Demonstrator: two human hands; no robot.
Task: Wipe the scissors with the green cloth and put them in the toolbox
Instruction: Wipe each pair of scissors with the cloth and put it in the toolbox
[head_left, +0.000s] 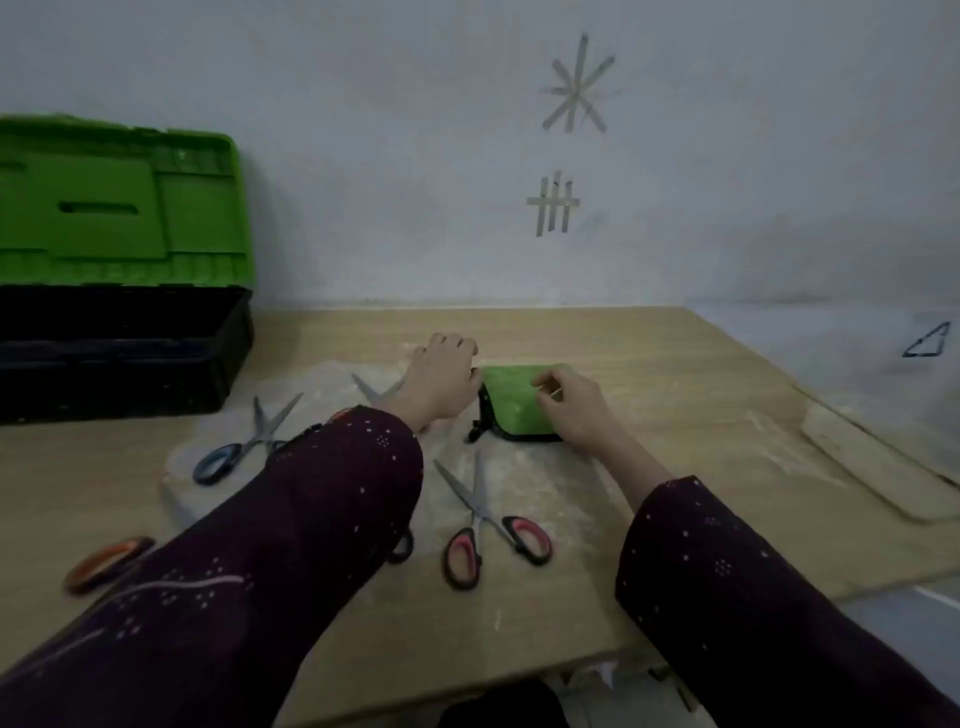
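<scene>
Pinching the folded green cloth (511, 410) on the worktop (675, 364) with the right hand (571, 408); left hand (441, 382) curled at its left edge, cannot tell whether gripping; pink-handled scissors (480, 512) lying open nearby

dark purple sleeves (311, 519), pale dotted pattern

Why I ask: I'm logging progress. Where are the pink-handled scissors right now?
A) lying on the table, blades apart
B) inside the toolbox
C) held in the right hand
A: the pink-handled scissors lie on the table, blades apart, nearer the person than the green cloth.
</scene>
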